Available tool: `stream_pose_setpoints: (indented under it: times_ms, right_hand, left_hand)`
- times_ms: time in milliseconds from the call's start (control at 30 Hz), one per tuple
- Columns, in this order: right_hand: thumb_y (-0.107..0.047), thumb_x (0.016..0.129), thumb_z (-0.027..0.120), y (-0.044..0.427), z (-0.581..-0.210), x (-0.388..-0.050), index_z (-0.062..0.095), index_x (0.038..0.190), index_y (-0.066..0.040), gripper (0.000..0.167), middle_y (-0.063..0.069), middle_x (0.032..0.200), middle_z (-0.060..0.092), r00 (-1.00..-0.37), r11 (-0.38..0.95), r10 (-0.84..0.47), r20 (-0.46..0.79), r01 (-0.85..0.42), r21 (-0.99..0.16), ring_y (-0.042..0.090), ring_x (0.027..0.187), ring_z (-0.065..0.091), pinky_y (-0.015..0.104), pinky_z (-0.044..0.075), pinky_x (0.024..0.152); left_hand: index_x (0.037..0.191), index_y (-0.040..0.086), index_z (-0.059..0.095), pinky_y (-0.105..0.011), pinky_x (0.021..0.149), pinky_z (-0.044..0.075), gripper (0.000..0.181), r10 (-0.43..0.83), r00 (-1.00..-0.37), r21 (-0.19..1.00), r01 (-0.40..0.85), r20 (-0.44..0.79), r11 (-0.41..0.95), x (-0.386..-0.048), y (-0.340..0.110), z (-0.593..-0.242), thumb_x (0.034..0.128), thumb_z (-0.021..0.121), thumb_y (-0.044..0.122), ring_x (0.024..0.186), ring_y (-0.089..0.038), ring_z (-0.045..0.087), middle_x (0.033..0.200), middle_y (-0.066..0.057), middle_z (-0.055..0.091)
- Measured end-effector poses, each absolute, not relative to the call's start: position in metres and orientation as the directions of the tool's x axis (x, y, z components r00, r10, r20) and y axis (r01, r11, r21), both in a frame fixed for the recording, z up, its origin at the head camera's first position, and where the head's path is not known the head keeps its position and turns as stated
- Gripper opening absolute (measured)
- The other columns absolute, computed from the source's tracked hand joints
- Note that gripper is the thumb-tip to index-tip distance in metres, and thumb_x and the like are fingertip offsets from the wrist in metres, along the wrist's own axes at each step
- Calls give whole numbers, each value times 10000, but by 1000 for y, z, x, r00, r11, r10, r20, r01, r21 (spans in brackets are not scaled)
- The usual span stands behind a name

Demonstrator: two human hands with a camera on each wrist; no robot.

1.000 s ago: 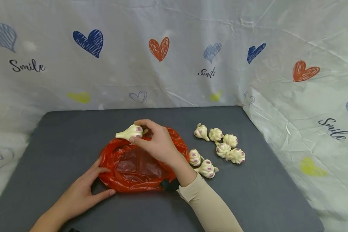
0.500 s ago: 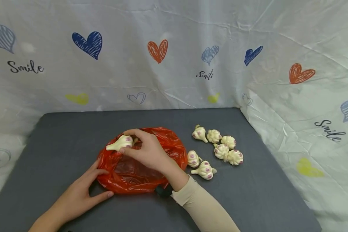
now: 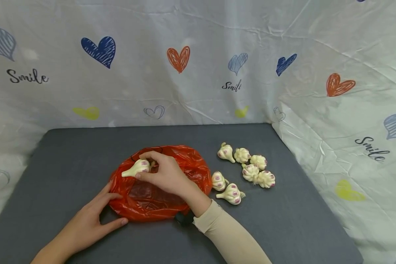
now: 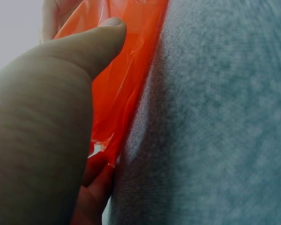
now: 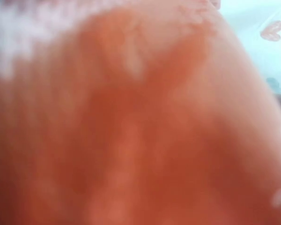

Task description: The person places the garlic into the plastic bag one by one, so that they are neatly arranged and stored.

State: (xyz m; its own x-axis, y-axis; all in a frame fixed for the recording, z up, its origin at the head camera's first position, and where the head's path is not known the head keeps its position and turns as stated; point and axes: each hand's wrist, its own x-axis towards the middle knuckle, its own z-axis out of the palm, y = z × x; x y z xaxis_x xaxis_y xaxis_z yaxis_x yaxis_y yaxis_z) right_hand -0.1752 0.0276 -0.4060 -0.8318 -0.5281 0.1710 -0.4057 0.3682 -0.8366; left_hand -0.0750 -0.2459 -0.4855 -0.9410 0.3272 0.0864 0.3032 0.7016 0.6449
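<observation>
A red plastic bag [image 3: 145, 212] lies on the dark table with its mouth spread wide. My right hand [image 3: 168, 174] holds a garlic bulb [image 3: 138, 168] between thumb and fingers over the left part of the bag's mouth, its stem pointing left. At the bag's left side rests my left hand [image 3: 89, 220], thumb and fingers spread and touching the plastic. In the left wrist view, the thumb [image 4: 96, 44] lies along the red plastic [image 4: 124, 93]. The right wrist view is mostly a blur of skin and red.
Two garlic bulbs [image 3: 231, 194] lie close to the bag's right side. Farther right is a cluster of several more garlic bulbs [image 3: 250, 172]. A dark object [image 3: 184, 218] shows under my right wrist. A white printed sheet [image 3: 198, 73] hangs behind the table [image 3: 76, 146].
My right hand has brought the garlic bulb from the bag's far rim down and toward me, over the mouth. The left hand stays at the bag's side. The whole view has shifted slightly.
</observation>
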Motion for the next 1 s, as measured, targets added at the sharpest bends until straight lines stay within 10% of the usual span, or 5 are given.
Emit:
stream_pose_setpoints:
  times_ms: [233, 1000]
  right_hand:
    - [-308, 988, 858, 26, -416, -178, 667, 1464, -117, 547, -97, 1134, 689, -829, 382, -545, 128, -381, -842, 76, 949, 638, 226, 556, 788]
    - [-240, 985, 865, 19, -440, -185, 651, 1480, -126, 552, -38, 1333, 707, -828, 430, -558, 53, -344, -835, 39, 1142, 684, 230, 568, 957]
  left_hand:
    - [1411, 232, 632, -761, 1051, 450, 643, 335, -939, 664, 300, 79, 685, -76, -245, -487, 917, 858, 576, 1543, -524, 380, 1775, -207, 259]
    - [1411, 239, 634, -784, 1046, 443, 635, 333, -940, 677, 289, 68, 677, -77, -244, -487, 920, 857, 573, 1539, -554, 366, 1771, -231, 252]
